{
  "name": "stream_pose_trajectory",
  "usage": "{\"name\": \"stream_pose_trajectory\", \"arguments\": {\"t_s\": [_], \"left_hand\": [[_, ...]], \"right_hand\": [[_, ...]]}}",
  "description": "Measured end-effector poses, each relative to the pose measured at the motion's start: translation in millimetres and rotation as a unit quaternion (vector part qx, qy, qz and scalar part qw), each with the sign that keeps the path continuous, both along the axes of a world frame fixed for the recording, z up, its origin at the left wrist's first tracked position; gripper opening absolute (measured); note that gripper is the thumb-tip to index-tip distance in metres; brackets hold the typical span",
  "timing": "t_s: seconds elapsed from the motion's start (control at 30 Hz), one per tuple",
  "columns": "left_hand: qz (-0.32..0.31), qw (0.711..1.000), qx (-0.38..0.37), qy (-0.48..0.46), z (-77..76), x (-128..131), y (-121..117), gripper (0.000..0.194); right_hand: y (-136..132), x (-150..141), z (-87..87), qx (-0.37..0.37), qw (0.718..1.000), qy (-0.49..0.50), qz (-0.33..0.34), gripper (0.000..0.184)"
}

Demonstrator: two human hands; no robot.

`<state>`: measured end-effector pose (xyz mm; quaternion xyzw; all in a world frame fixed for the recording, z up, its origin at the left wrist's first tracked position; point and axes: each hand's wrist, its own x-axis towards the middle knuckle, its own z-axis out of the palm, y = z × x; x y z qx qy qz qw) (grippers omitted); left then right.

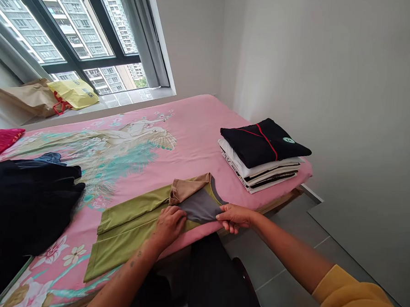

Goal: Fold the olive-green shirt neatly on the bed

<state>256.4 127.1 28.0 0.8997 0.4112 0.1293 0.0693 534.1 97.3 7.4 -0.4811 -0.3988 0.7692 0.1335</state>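
An olive-green T-shirt [133, 216] with a grey panel and a brown sleeve lies partly folded lengthwise along the near edge of the bed. Its brown sleeve is folded back over the body, and the dark neckband points right. My right hand [234, 217] pinches the shirt at its shoulder, close to the collar. Fingers curled, my left hand [170, 224] grips the fabric just below the brown sleeve; the fingertips are partly hidden.
A stack of folded clothes [259, 168], topped by a black garment [264, 140] with red trim, sits at the bed's right corner. Dark clothes [23, 203] are heaped at left. Bags [74, 93] rest on the windowsill. The pink bed [195, 139] borders a wall.
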Motion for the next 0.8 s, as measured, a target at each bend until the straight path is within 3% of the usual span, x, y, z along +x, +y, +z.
{"name": "stream_pose_trajectory", "arguments": {"t_s": [0.13,0.27,0.37,0.53,0.8], "left_hand": [[0.139,0.990,0.004,0.027,-10.1,-28.6,9.0,0.022],[0.174,0.982,-0.041,0.066,-3.8,-30.5,18.6,0.027],[0.215,0.965,-0.135,0.070,2.2,-22.4,28.0,0.029],[0.176,0.948,-0.264,0.024,5.7,-23.4,44.9,0.037],[0.134,0.957,-0.258,0.001,3.2,-31.8,37.9,0.031]], "right_hand": [[-0.4,-2.8,2.1,0.003,1.000,-0.018,-0.008,0.014],[0.6,-8.5,-2.5,0.014,1.000,-0.016,-0.019,0.016],[1.7,-13.2,-5.8,0.021,0.998,-0.053,-0.037,0.018],[-1.1,-12.4,-0.5,0.026,0.994,-0.098,-0.036,0.017],[-11.0,-3.2,-1.0,0.053,0.991,-0.122,0.018,0.018]]}}
